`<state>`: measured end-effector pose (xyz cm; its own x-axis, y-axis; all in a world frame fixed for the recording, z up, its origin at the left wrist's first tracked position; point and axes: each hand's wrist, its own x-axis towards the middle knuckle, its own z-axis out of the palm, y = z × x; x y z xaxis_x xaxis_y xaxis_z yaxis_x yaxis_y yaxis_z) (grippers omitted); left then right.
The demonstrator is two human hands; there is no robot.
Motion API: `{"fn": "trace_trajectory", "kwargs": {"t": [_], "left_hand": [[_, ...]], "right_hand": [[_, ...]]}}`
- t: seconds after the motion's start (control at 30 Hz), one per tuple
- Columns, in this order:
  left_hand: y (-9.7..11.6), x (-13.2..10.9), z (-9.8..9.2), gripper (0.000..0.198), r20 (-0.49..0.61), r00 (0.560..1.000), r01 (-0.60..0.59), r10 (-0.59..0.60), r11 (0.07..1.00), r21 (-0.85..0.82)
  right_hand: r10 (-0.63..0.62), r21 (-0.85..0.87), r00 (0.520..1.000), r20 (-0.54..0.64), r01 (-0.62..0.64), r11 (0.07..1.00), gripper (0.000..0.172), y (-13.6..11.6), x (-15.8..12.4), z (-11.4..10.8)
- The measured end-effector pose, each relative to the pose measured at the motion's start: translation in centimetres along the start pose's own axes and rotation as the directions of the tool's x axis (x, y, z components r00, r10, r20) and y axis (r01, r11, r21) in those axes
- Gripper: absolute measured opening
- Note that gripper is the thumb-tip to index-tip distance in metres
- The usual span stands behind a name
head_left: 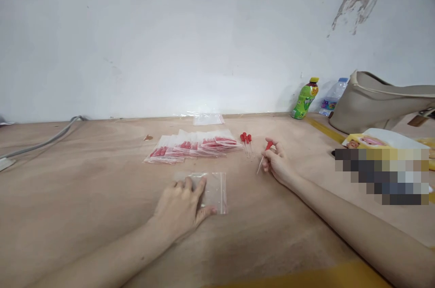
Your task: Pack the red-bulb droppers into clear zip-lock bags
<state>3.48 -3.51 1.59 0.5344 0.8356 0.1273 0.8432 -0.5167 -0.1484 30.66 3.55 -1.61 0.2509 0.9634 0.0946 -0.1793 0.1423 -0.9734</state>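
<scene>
My left hand (180, 206) lies on a clear zip bag (214, 190), fingers spread, thumb near its lower edge. The bag is flat on the table, its red-lined seal to the right. Between the fingers of my right hand (278, 161) is a dropper with a red bulb (268, 145) and a thin pale stem slanting down to the left. Several similar droppers (246, 138) lie just left of that hand. Farther back, a row of overlapping zip bags (193, 143) contains red-ended pieces.
Clear plastic bags (208, 119) lie by the wall. At the back right stand a green bottle (305, 100), a clear bottle (335, 97) and a beige handbag (367, 102). A yellow packet (367, 140) lies nearer. A grey cable (50, 140) runs along the left.
</scene>
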Motion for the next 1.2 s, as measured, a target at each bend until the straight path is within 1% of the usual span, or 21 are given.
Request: {"fn": "trace_trajectory", "kwargs": {"t": [0.03,0.07,0.1,0.13,0.17,0.2,0.23,0.3,0.37,0.43,0.57,0.63,0.7,0.9,1.0,1.07,1.1,1.2], "left_hand": [[-0.3,0.0,-0.2,0.065,-0.017,0.999,-0.029,0.029,0.999,-0.015],[-0.9,0.2,-0.2,0.062,-0.044,0.992,-0.121,0.118,0.991,-0.053],[-1.6,0.4,-0.2,0.058,-0.061,0.965,-0.259,0.254,0.961,-0.100],[-2.3,0.7,-0.1,0.054,-0.068,0.925,-0.380,0.374,0.914,-0.143],[-3.0,0.9,0.1,0.052,-0.060,0.900,-0.436,0.433,0.880,-0.188],[-3.5,1.1,0.4,0.054,-0.041,0.890,-0.450,0.454,0.863,-0.228],[-3.8,1.3,0.8,0.056,-0.023,0.890,-0.446,0.456,0.856,-0.262],[-3.8,1.4,1.6,0.058,0.011,0.911,-0.389,0.412,0.869,-0.306],[-3.5,1.4,2.1,0.058,0.016,0.931,-0.340,0.365,0.883,-0.325],[-3.0,1.3,2.4,0.057,0.007,0.944,-0.309,0.330,0.891,-0.332],[-2.6,1.3,2.3,0.059,0.018,0.955,-0.273,0.295,0.903,-0.331],[-2.6,1.3,2.2,0.059,0.018,0.960,-0.259,0.280,0.908,-0.330],[-2.5,1.3,2.1,0.058,0.017,0.963,-0.250,0.270,0.912,-0.326],[-2.3,1.4,2.2,0.057,0.016,0.963,-0.252,0.270,0.917,-0.309],[-2.2,1.5,2.3,0.057,-0.005,0.965,-0.252,0.264,0.914,-0.317],[-2.1,1.5,2.3,0.057,-0.014,0.966,-0.249,0.259,0.911,-0.329],[-2.1,1.6,2.3,0.058,-0.014,0.966,-0.246,0.256,0.911,-0.332],[-2.1,1.6,2.3,0.059,-0.002,0.968,-0.239,0.252,0.914,-0.329]], "right_hand": [[-0.023,-0.020,1.000,-0.001,0.023,1.000,0.052,0.0,-0.4,0.3],[-0.045,-0.037,0.999,0.000,0.045,0.998,0.051,0.1,-0.8,0.6],[-0.060,-0.048,0.998,0.008,0.060,0.997,0.051,0.2,-1.2,0.9],[-0.069,-0.051,0.997,0.023,0.070,0.996,0.052,0.3,-1.7,1.2],[-0.071,-0.048,0.996,0.047,0.073,0.996,0.052,0.4,-2.1,1.6],[-0.068,-0.037,0.995,0.076,0.071,0.997,0.053,0.5,-2.5,1.9],[-0.061,-0.023,0.993,0.105,0.064,0.998,0.053,0.6,-2.9,2.2],[-0.048,0.001,0.987,0.154,0.048,0.999,0.052,0.8,-3.5,2.8],[-0.041,0.009,0.982,0.185,0.040,0.999,0.051,0.9,-3.8,3.1],[-0.041,0.011,0.982,0.186,0.039,0.999,0.050,1.0,-4.0,3.2],[-0.057,0.036,0.990,0.127,0.053,0.998,0.046,1.0,-4.1,3.2],[-0.076,0.038,0.990,0.115,0.072,0.997,0.044,1.0,-4.1,3.1],[-0.081,0.035,0.989,0.126,0.077,0.996,0.044,0.9,-4.2,3.2],[-0.055,0.032,0.987,0.149,0.050,0.998,0.044,0.8,-4.5,3.6],[-0.026,0.044,0.981,0.190,0.018,0.999,0.044,0.9,-4.8,3.7],[-0.029,0.050,0.978,0.205,0.019,0.999,0.042,0.9,-4.8,3.7],[-0.043,0.049,0.981,0.189,0.034,0.998,0.041,0.9,-4.7,3.6],[-0.089,0.039,0.993,0.072,0.086,0.996,0.039,1.0,-4.4,3.3]]}}
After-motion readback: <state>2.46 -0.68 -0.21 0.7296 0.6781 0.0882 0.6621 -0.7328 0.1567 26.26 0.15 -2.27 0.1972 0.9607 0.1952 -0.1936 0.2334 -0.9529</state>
